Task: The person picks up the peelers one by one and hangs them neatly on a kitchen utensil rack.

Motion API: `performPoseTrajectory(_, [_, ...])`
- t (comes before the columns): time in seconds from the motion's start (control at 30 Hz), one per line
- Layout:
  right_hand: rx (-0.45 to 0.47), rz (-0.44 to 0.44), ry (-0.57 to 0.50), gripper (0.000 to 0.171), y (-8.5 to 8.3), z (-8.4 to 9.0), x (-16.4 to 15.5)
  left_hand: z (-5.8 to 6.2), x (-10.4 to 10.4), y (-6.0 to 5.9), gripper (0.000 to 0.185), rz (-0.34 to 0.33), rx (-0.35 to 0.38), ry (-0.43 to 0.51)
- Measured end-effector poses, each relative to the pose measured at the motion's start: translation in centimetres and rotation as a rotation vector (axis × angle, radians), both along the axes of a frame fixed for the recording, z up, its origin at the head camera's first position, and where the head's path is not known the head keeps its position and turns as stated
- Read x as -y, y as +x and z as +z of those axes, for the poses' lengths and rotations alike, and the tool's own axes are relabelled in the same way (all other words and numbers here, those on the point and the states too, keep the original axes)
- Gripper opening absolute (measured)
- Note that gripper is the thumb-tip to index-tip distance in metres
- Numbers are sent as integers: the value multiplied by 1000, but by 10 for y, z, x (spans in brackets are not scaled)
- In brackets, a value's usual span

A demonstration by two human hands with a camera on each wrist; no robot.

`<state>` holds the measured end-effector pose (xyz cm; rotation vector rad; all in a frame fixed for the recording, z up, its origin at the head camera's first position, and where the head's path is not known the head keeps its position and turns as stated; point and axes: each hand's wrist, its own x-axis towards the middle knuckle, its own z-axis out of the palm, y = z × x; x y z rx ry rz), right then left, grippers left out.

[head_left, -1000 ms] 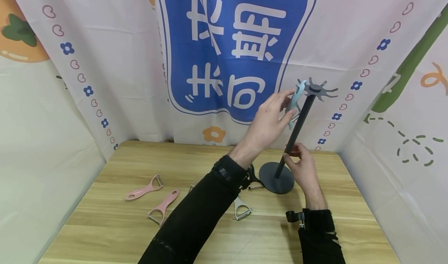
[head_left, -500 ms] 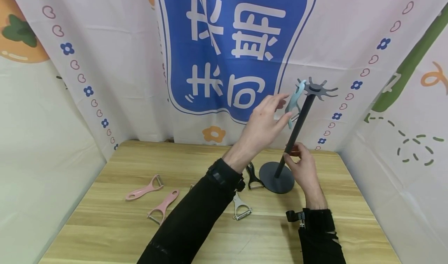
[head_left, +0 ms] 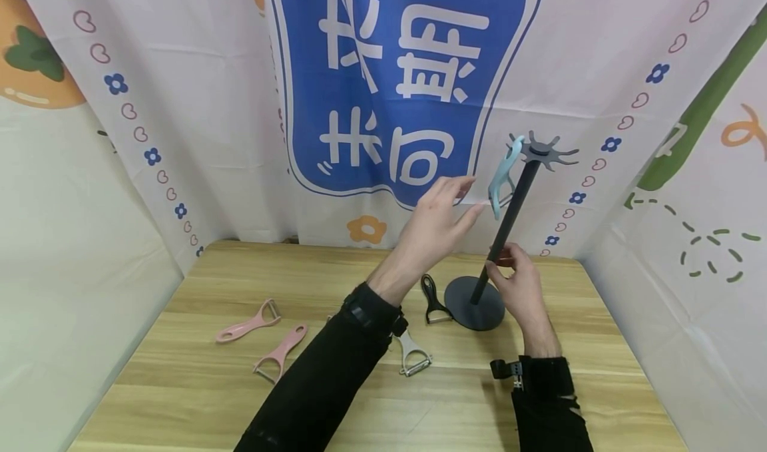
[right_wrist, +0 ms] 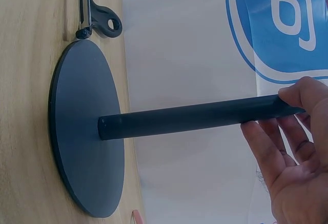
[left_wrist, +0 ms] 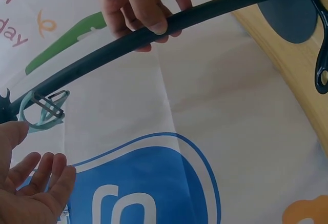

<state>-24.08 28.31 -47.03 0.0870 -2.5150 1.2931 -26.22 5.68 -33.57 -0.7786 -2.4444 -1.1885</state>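
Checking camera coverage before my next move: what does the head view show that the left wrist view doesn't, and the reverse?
Head only: two pink peelers and a grey-white peeler on the table.
Left wrist only: reddish lettering reading "day".
Both: the dark stand, the right grip on its pole, the light-blue peeler hanging near the top, the black peeler, the empty left grip.

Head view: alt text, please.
A light blue peeler hangs from a dark hooked stand, the left hand beside it and the right hand gripping the pole. Two pink peelers, a black peeler and a grey peeler lie on the wooden table.
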Motion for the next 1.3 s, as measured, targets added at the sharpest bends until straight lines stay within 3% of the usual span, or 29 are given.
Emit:
performPoseTrajectory(0.37, [-5,-7,4,38,-1,-1,0,-26,6,0,56,-7,71,-5])
performPoseTrajectory(1.0, [9,-8,12,39,1,1,2,-83,7,-4,56,62,177,-97])
performPoseTrajectory(1.3, [17,-8,7,39,1,1,2,-108,9,-6,56,79,230,-96])
